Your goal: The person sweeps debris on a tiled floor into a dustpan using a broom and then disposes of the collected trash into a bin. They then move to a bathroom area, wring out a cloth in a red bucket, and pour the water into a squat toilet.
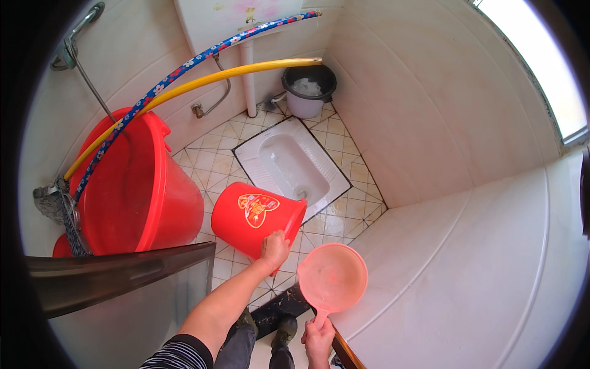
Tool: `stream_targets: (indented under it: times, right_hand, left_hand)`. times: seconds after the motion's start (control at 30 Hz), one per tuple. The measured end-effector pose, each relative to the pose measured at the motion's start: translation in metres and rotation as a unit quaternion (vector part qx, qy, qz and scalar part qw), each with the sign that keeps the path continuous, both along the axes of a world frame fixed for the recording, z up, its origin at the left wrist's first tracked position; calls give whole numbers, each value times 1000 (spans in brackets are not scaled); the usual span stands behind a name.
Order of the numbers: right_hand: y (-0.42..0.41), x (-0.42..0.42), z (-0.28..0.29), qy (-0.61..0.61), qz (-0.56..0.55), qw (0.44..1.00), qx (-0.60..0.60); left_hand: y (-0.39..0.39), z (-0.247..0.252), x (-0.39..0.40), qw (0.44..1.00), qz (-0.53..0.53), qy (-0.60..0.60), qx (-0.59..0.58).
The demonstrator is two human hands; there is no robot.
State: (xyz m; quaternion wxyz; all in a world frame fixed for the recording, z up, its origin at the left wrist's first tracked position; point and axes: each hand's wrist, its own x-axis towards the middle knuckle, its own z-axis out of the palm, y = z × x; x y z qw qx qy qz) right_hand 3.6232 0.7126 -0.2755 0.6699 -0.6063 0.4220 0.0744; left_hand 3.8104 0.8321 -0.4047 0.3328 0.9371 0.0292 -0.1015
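Observation:
My left hand (275, 250) grips the rim side of a red plastic bucket (230, 221), which is tipped on its side with its mouth toward the squat toilet (295, 161). A heart-shaped sticker with writing is on the bucket's wall. The inside of the bucket is hidden from me. In my right hand (319, 339) is the handle of a pink plastic water dipper (333, 278), held to the right of the bucket. Its bowl faces up toward the camera, with no clear sign of water in it. Some wet shine shows on the white toilet pan and on the tiles beside it.
A large red tub (177, 203) stands at left, with mop handles, one blue floral (161, 85) and one yellow (221, 74), slanting across it. A waste bin (304, 104) sits in the far corner. The door (138, 295) and dark threshold (281, 306) are near my feet.

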Motion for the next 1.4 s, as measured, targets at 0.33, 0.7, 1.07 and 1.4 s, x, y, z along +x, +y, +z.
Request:
stream_targets:
  times: [0.33, 0.7, 1.07, 1.4]
  right_hand:
    - [14, 13, 56, 13, -64, 998, 10]
    - [5, 19, 67, -62, -117, 991, 20]
    - [1, 29, 77, -58, -173, 982, 50]
    - [11, 38, 78, -60, -167, 983, 55]
  left_hand:
    - [-62, 11, -1, 970, -186, -152, -41]
    - [-111, 20, -1, 923, -294, -228, -100]
    - [-115, 44, 29, 888, -338, -307, 53]
    - [-76, 68, 49, 892, -312, -318, 76]
